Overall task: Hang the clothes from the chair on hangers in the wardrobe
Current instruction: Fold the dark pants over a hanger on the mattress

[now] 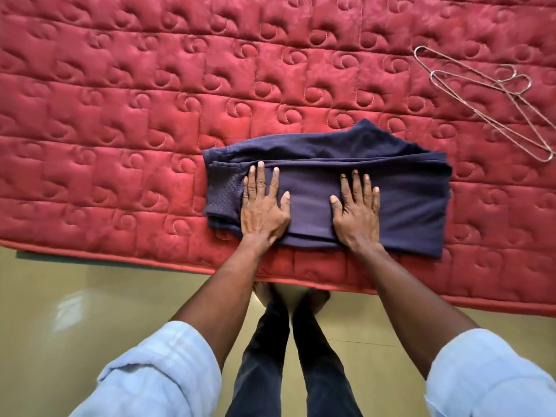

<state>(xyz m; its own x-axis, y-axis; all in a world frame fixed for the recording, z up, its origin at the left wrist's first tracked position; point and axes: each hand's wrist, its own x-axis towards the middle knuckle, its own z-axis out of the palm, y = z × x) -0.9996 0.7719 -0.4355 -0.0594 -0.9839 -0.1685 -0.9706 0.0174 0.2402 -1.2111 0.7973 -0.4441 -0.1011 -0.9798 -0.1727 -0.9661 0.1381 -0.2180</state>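
On red mattress (pixel 150 100), near its front edge: folded navy garment (pixel 406 191), left hand (pixel 263 203) & right hand (pixel 356 206) pressing flat on it, fingers straight. 2 wire hangers (pixel 487 94) lie well apart, unused. Hanging not yet done; wardrobe not in view.

Red quilted mattress (pixel 120 100), yellowish floor (pixel 60 311)
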